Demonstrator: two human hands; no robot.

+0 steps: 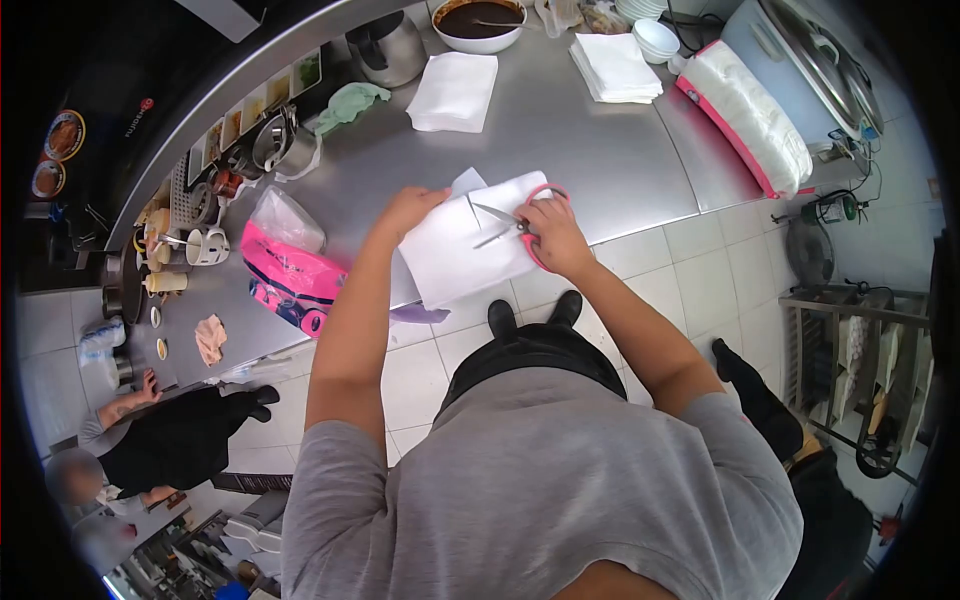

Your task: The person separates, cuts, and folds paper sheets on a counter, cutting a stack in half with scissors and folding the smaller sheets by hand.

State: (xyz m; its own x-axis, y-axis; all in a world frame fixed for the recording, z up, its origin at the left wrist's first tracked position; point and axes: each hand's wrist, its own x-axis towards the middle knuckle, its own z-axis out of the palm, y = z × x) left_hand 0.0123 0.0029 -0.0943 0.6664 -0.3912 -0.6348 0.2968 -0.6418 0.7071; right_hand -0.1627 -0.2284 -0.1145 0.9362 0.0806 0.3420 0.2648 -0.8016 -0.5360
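My right hand (552,232) is closed on a pair of scissors (527,226) with pink-red handles. The scissors' blades are spread apart and point left over white paper sheets (455,262). My left hand (412,211) grips the far left edge of these sheets, which lie at the counter's front edge and overhang it. A cut line shows in the sheets near the upper blade, with a small flap sticking up behind it. To the left of my left forearm lies a bright pink plastic package (290,268).
Two stacks of white sheets, one left (453,92) and one right (617,68), lie farther back on the steel counter (560,135). Behind them is a bowl of dark sauce (480,22). A white-and-pink pack (750,120) lies right. A co-worker (170,440) stands left; another person's leg (760,410) shows right.
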